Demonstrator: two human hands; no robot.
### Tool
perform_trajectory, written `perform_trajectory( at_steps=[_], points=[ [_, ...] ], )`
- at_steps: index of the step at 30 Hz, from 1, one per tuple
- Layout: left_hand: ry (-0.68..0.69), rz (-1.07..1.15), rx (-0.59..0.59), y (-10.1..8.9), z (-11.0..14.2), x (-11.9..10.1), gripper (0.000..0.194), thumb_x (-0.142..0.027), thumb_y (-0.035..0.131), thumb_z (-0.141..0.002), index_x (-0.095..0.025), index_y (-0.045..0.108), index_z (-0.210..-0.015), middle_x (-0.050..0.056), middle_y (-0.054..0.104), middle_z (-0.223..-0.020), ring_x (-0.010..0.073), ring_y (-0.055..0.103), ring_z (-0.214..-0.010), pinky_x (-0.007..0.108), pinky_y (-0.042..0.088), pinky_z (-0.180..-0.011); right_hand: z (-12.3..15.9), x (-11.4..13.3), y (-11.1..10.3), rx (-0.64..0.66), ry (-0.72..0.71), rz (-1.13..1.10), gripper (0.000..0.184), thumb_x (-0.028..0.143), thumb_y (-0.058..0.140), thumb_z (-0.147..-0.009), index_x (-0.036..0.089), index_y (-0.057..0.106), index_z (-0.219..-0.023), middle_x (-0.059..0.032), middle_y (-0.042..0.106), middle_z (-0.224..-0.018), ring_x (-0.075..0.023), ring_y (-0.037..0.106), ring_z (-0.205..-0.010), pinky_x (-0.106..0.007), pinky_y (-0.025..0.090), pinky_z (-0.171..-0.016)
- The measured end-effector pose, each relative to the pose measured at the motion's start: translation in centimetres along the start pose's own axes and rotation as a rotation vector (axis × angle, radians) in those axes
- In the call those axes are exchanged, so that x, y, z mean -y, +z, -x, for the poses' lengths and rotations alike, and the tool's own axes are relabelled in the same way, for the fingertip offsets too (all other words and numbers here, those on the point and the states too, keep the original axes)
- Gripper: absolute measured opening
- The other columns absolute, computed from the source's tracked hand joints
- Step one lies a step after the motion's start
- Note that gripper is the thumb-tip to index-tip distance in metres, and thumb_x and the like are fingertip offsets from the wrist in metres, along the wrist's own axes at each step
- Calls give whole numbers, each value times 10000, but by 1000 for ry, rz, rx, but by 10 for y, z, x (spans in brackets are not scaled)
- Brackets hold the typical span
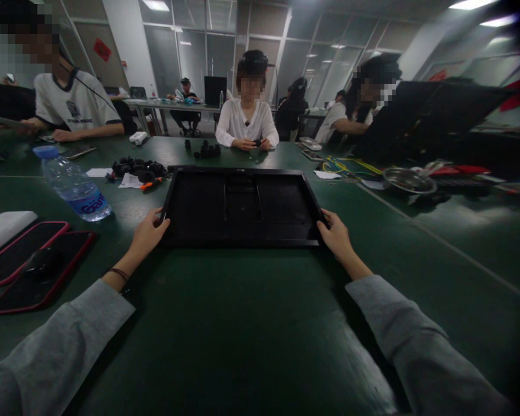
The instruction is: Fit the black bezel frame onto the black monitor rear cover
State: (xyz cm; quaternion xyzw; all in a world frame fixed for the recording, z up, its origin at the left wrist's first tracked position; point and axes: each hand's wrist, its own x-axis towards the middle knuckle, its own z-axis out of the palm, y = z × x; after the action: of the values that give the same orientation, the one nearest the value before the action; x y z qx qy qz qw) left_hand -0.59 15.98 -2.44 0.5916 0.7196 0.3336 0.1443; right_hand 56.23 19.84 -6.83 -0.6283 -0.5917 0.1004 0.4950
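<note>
A black rectangular monitor housing (281, 202) with a raised rim lies in front of me, its hollow inside facing up. Two narrow ridges run across the middle of its floor. My left hand (151, 227) grips its left edge, thumb on top of the rim and fingers underneath. On the opposite edge my right hand (334, 231) has the same hold. The fingers below the rim are partly hidden. Both arms reach forward over the green table (225, 323).
Left of me stand a water bottle (75, 188), two red-edged phones (47, 277) with a black mouse (41, 263) on one, and a white box (8, 228). Black parts (141, 169) lie behind. A metal bowl (409, 180) and cables (346, 166) are right. A person (247, 118) sits opposite.
</note>
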Motion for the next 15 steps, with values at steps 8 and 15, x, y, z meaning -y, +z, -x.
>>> perform_trajectory(
  at_steps=[8, 15],
  points=[
    [12, 33, 6, 1, -2, 3, 635, -494, 545, -881, -191, 549, -1439, 71, 692, -921, 265, 660, -842, 386, 499, -775, 0, -3, 0, 14, 9, -1, 538, 373, 621, -823, 210, 623, -1336, -128, 722, -1237, -318, 691, -1159, -563, 519, -1073],
    [-9, 11, 9, -1, 0, -2, 632, -484, 537, -880, -185, 551, -1436, 81, 694, -941, 274, 660, -852, 404, 496, -810, 1, 1, -1, 10, 3, 23, 548, 366, 613, -822, 185, 624, -1339, -143, 727, -1217, -324, 685, -1168, -554, 511, -1081]
  ],
)
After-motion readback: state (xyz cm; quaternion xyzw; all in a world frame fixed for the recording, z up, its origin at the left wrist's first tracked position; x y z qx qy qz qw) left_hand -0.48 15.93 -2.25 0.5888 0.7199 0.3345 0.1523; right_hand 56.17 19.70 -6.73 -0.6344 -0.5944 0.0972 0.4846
